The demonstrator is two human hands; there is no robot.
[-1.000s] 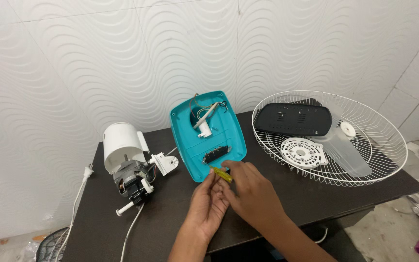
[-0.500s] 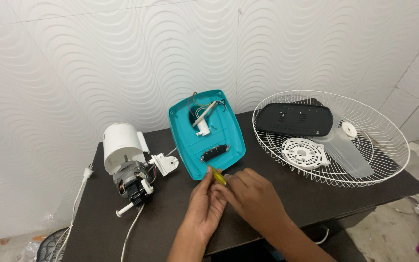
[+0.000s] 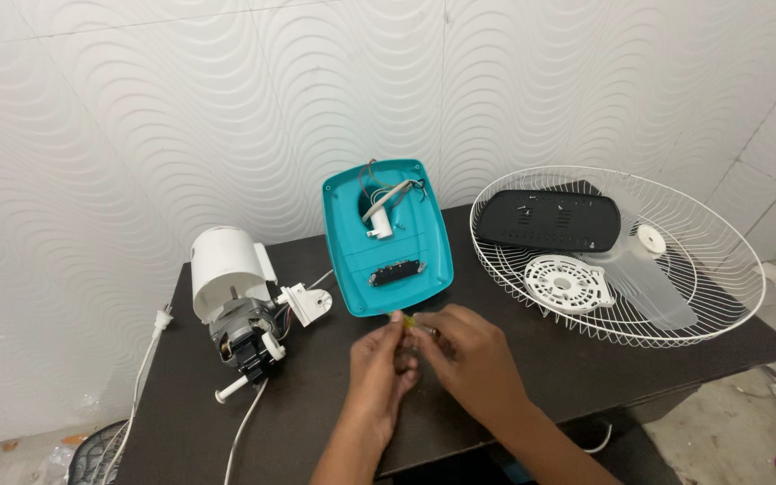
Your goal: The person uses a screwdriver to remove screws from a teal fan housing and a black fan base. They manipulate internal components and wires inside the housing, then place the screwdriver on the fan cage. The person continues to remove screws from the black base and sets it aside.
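The person's left hand (image 3: pixel 381 364) and right hand (image 3: pixel 466 355) meet at the middle of the dark table (image 3: pixel 181 422), fingertips pressed together around a small yellow-green object (image 3: pixel 403 318) whose tip just shows between them. What kind of thing it is cannot be told; most of it is hidden by the fingers. Both hands are closed on it, thumbs and forefingers pinched, wrists resting low over the tabletop.

Just beyond the fingertips, almost touching them, lies a teal plastic housing (image 3: pixel 388 238), tilted with its open side up, showing loose wires, a white part and a dark switch strip inside. To the left of the left hand, well apart, sits a fan motor with a white cap (image 3: pixel 231 301); its white cord (image 3: pixel 147 368) trails off the table's near left edge. To the right of the right hand, near but not touching, rests a white wire fan guard (image 3: pixel 720 296), holding a black oval plate (image 3: pixel 548 221), a white round slotted disc (image 3: pixel 565 282) and a clear fan blade (image 3: pixel 653 292).
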